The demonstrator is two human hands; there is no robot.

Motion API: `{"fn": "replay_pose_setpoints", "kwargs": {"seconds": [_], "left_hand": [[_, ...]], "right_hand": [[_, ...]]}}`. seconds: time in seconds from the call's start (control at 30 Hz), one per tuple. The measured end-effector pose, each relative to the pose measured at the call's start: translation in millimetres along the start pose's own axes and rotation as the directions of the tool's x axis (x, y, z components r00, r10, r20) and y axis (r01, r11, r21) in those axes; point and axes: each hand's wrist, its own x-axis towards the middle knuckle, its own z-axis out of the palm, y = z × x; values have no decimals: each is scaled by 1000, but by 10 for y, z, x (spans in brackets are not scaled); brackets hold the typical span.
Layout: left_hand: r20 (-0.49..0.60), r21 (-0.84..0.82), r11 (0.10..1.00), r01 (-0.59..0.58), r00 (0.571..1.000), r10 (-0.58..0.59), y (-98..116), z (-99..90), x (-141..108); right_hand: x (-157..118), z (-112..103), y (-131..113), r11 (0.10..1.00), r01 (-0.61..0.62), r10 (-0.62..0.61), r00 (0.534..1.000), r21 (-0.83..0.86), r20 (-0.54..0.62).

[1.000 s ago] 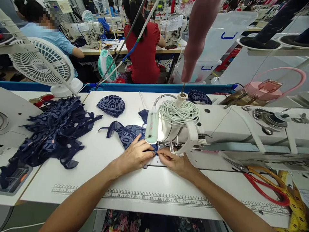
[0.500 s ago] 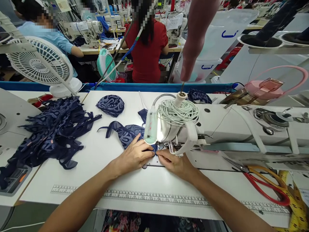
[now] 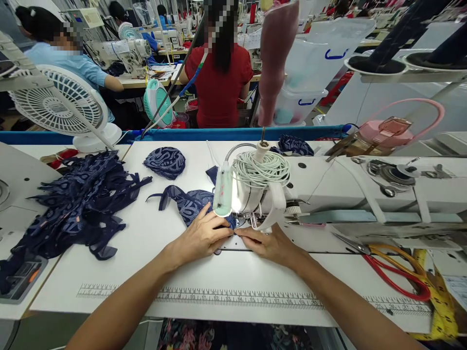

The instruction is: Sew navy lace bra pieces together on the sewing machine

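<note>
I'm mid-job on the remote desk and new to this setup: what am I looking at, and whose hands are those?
Every picture comes from one camera on a person's head, looking forward and down; the bare hands are that person's. At the sewing machine, the left hand rests on a patterned blue cloth. The right hand has its fingertips by the cloth's edge; whether they grip it is unclear. On the white table lie a heap of dark blue fabric to the left, a rounded blue bundle behind the cloth, and scissors to the right.
</note>
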Motion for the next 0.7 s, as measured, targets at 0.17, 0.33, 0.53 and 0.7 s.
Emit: {"fn": "replay_pose_setpoints", "kwargs": {"seconds": [0.17, 0.33, 0.53, 0.7], "left_hand": [[-9, -28, 999, 22, 1000, -22, -21, 8, 11], [-28, -20, 1000, -5, 1000, 4, -50, 22, 8], [-11, 94, 995, -24, 1000, 25, 21, -7, 28], [-2, 182, 983, -18, 1000, 19, 65, 15, 21]], "right_hand": [[75, -113, -56, 1000, -13, 13, 1000, 27, 18], [110, -136, -75, 998, -41, 40, 999, 52, 16], [93, -98, -37, 988, -143, 141, 988, 50, 56], [28, -66, 132, 941, -322, 316, 946, -105, -68]]}}
